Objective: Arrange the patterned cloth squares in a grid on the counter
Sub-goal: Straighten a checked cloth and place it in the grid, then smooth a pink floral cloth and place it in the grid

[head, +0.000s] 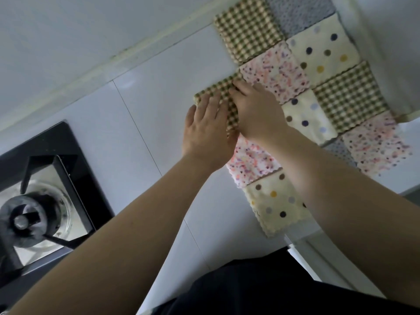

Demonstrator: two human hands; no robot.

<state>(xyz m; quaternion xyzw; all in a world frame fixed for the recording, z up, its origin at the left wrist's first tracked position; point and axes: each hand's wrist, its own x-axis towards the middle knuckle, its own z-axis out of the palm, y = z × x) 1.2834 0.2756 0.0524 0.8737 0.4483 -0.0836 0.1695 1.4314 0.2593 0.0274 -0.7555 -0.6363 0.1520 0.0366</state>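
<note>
Both forearms reach forward over the white counter (147,98), and the hands meet on a green checked cloth (212,93) at the left edge of the grid. The left hand (204,130) lies flat on it, palm down, with straight fingers pressing. The right hand (256,110) is just beside it, also palm down, with fingers a little bent and the tips on the cloth; I cannot tell if they pinch it. A speckled pink square (275,71) touches the checked cloth on the far right side, and another speckled square (250,162) lies near the wrists. A gas stove (45,189) stands at the left.
</note>
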